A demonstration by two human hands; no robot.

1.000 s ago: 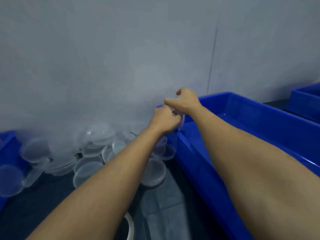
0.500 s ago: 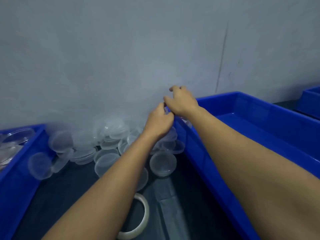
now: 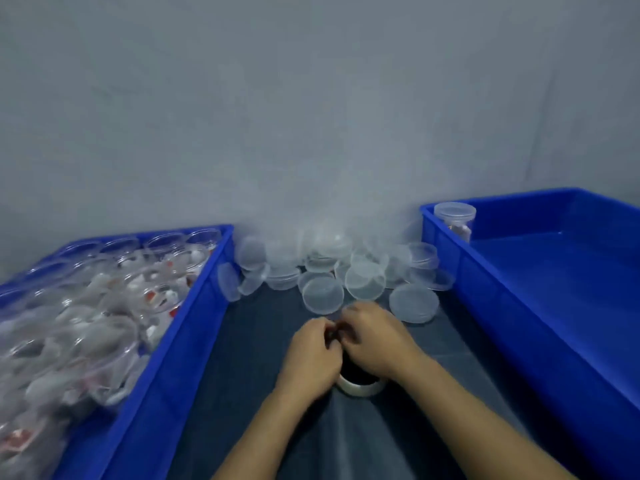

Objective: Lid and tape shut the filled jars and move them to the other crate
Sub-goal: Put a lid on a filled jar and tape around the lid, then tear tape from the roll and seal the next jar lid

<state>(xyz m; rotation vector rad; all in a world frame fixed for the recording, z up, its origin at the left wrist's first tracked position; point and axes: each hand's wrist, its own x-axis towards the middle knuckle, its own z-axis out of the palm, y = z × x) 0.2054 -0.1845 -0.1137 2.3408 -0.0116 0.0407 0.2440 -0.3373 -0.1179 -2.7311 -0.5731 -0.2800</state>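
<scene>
Both hands, left (image 3: 313, 358) and right (image 3: 375, 341), curl together over the tape roll (image 3: 363, 388) on the bench (image 3: 242, 375), apparently picking at its free end; whether either pinches tape is hidden. One lidded jar (image 3: 454, 218) sits in the right crate (image 3: 554, 289); open jars (image 3: 104, 306) wait left, lids (image 3: 322, 294) beyond.
</scene>
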